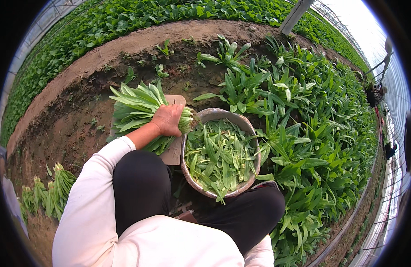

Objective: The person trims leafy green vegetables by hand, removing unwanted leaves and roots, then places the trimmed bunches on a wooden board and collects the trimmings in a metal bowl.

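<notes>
My left hand (pixel 168 119) grips a thick bunch of long-leaved greens (pixel 133 106) near its cut stem ends. The leaves point left and away from me, and the pale stems (pixel 186 120) face right. Beneath the bunch lies a flat brown board (pixel 173 152), with what looks like a nail at its far end. Just right of the stems stands a worn round basin (pixel 255 133) holding loose leaves (pixel 222 153), a few hanging over its near rim. My right hand is out of view; only its white sleeve (pixel 261 251) shows at the bottom.
Uncut leafy plants (pixel 312 143) grow densely to the right of the basin. Several bunches of greens (pixel 53 190) rest on the soil at the left. Beyond a soil ridge (pixel 102 50) is another green bed (pixel 142 16). A post (pixel 295 16) rises at the far right.
</notes>
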`<state>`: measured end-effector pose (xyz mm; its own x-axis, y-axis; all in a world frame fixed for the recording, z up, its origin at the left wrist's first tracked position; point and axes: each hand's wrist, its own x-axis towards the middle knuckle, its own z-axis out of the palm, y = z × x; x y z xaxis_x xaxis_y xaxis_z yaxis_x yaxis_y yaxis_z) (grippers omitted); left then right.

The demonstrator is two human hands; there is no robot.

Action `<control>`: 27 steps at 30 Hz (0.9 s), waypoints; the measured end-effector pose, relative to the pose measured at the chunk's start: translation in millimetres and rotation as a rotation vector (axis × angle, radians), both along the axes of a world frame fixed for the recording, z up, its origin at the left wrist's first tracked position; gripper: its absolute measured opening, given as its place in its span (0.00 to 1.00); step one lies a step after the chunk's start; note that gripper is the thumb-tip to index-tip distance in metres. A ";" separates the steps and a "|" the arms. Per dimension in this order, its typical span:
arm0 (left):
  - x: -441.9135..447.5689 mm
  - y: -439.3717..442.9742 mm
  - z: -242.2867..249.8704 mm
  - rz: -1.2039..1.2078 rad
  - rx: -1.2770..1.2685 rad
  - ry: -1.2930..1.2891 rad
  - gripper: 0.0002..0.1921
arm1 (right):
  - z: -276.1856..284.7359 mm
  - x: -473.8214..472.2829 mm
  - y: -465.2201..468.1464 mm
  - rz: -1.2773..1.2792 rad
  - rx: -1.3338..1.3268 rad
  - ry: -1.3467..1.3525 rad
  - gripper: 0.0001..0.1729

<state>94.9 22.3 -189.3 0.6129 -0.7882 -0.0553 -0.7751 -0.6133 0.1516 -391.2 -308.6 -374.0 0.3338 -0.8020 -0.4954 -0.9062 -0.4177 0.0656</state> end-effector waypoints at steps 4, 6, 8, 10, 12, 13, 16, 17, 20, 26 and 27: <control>-15.8 5.2 -8.1 -0.003 -0.071 -0.104 0.39 | 10.5 -4.9 -6.1 0.020 0.004 0.033 0.13; -19.6 6.6 -12.3 0.002 -0.130 -0.132 0.39 | 14.9 -7.1 -8.5 0.029 0.007 0.047 0.13; -18.3 8.6 -14.2 -0.001 -0.127 -0.121 0.39 | 18.1 -6.1 -10.9 0.042 0.011 0.056 0.13; -14.6 8.0 -14.1 -0.001 -0.121 -0.089 0.39 | 22.6 -6.4 -14.4 0.045 0.014 0.064 0.13; -13.3 10.6 -13.1 -0.005 -0.150 -0.053 0.38 | 26.4 -6.7 -16.2 0.056 0.022 0.071 0.13; -12.8 10.6 -13.2 -0.007 -0.151 -0.061 0.38 | 28.5 -6.3 -18.2 0.063 0.026 0.073 0.13; -13.8 7.5 -9.9 -0.016 -0.142 -0.065 0.39 | 40.1 -5.1 -26.7 0.085 0.035 0.060 0.13; -13.5 9.0 -10.8 -0.016 -0.138 -0.064 0.39 | 44.1 -1.7 -32.2 0.101 0.036 0.041 0.13; -10.7 8.5 -12.5 -0.031 -0.144 -0.071 0.38 | 71.8 22.4 -53.3 0.179 0.030 -0.081 0.13; -12.8 7.1 -13.8 -0.127 -0.135 -0.169 0.35 | 191.1 190.5 -44.0 0.139 0.308 -0.621 0.07; -11.1 6.8 -12.1 -0.144 -0.134 -0.183 0.35 | 217.9 228.9 -25.6 0.196 0.315 -0.578 0.08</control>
